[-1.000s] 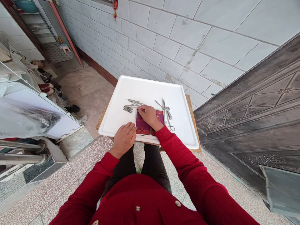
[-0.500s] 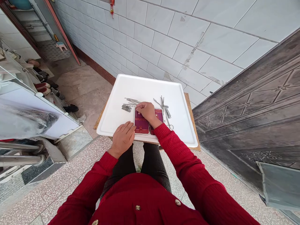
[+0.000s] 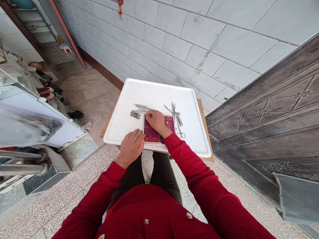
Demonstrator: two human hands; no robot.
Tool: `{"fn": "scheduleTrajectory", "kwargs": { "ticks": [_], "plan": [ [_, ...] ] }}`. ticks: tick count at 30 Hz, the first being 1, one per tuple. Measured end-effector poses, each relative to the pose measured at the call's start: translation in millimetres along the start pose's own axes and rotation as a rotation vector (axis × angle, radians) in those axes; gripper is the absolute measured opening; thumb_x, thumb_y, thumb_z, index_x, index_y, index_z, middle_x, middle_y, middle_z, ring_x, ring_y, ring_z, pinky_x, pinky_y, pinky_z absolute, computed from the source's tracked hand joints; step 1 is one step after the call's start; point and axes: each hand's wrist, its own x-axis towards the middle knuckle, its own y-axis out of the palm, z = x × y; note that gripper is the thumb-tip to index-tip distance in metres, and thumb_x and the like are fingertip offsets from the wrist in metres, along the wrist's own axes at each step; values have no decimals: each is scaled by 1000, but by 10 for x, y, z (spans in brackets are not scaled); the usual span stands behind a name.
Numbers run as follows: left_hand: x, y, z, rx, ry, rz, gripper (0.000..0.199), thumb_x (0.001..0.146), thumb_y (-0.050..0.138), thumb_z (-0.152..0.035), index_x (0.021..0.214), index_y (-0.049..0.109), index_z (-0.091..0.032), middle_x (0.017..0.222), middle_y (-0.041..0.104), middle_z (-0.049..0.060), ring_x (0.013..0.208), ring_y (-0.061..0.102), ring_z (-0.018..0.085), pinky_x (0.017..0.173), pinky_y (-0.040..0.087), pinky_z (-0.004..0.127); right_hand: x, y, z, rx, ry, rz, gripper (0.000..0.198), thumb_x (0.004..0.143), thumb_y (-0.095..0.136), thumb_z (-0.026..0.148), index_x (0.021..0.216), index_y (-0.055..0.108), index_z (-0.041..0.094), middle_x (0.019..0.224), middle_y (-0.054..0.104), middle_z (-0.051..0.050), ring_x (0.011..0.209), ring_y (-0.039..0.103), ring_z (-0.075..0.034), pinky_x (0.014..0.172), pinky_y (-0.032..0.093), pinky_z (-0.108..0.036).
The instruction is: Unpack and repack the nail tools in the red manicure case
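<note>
A manicure case (image 3: 151, 136) with a purple lining and a row of loops lies unfolded near the front of the white tray (image 3: 116, 132). My left hand (image 3: 132, 146) rests at its left edge, fingers stretched out, tips touching the rim. Over the upper part of the case, my right hand (image 3: 156, 120) is closed in a pinch; what is between the fingertips is hidden or too small to name. Just left of it lie several thin metal tools (image 3: 141, 107) and a group of small nail clippers (image 3: 135, 115). Scissors (image 3: 181, 135) lie right of the case.
More metal tools, including a nail clipper (image 3: 178, 119), lie on the tray's right side. The tray sits on a wooden board (image 3: 203, 114) close to a tiled wall (image 3: 159, 43). A dark panelled door (image 3: 269, 122) stands to the right, a shoe rack (image 3: 53, 99) to the left.
My right hand stays pinched above the case, its fingertips shifted very slightly down. The left hand keeps its place at the edge. The whole view has moved a little.
</note>
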Motion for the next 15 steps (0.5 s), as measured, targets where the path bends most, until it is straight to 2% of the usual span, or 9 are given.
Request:
{"fn": "scheduleTrajectory", "kwargs": {
  "ticks": [15],
  "plan": [
    [-8,8,-4,-9,-4,-19,33,102,50,-14,130,68,-20,129,75,13,132,67,30,106,56,48,-79,-10,33,-51,1,23,19,86,60,9,89,75,21,87,78,-1,81,69,-20,71,49,-29]
  ]
}}
